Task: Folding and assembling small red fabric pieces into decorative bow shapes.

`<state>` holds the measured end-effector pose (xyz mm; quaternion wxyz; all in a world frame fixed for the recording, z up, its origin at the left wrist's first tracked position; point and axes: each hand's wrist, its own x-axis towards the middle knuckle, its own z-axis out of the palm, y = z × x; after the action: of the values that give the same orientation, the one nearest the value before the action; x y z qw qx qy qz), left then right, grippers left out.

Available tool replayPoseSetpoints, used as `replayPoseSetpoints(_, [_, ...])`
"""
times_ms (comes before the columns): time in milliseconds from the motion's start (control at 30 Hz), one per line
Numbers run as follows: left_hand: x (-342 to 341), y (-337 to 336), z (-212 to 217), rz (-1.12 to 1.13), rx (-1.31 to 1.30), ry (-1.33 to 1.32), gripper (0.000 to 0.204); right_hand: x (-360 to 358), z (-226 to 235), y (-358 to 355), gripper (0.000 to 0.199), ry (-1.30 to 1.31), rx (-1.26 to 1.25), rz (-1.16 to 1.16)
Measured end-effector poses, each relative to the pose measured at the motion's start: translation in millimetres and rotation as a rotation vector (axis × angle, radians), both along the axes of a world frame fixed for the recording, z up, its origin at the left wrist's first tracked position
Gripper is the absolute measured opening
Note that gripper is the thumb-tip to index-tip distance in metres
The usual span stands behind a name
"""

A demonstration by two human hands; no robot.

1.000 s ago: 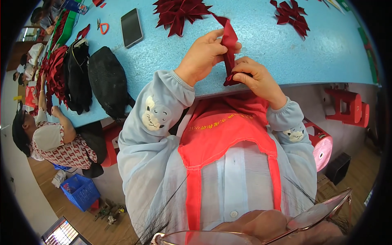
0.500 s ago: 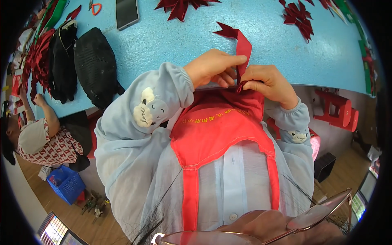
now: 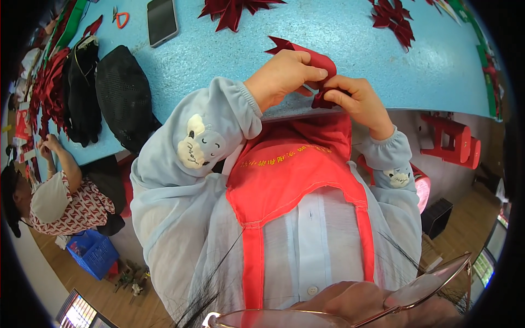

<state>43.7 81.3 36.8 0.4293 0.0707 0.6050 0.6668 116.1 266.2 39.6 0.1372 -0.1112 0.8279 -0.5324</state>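
Observation:
A dark red velvet ribbon (image 3: pixel 316 57) with a notched end is held between my two hands just above the near edge of the blue table (image 3: pixel 219 57). My left hand (image 3: pixel 284 77) pinches it near the middle, with the notched tail sticking out beyond the fingers to the far left. Close by on the right, my right hand (image 3: pixel 358 101) grips the lower part, where the ribbon is folded into a small loop (image 3: pixel 322 99). Fingers hide part of the fold. Red ribbon bows (image 3: pixel 235 12) lie farther back on the table.
Left on the table are a phone (image 3: pixel 162 23), orange-handled scissors (image 3: pixel 121 18), a black mesh bag (image 3: pixel 124 95) and dark red ribbons (image 3: pixel 48 90). Another bow (image 3: pixel 395 24) lies far right. A co-worker (image 3: pixel 68 199) sits at left near a blue basket (image 3: pixel 93 252). Red stools (image 3: pixel 448 141) stand right.
Both hands have risen slightly away from my apron. The ribbon's upper part has been bent over, its notched tail now farther left and lower.

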Motion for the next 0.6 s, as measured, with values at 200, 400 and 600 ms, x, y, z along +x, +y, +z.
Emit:
replayPoseSetpoints(200, [6.0, 3.4, 7.2, 0.096, 0.038, 0.021, 0.019, 0.4, 11.1, -6.0, 0.011, -0.003, 0.036, -0.127])
replayPoseSetpoints(400, [8.3, 5.1, 14.1, 0.186, 0.069, 0.013, 0.019, -3.5, 9.7, -3.2, 0.009, 0.236, 0.131, 0.009])
replayPoseSetpoints(600, [9.5, 4.5, 12.9, 0.201, 0.063, 0.132, 0.021, -2.7, 9.9, -4.8, 0.01, 0.131, 0.065, -0.113])
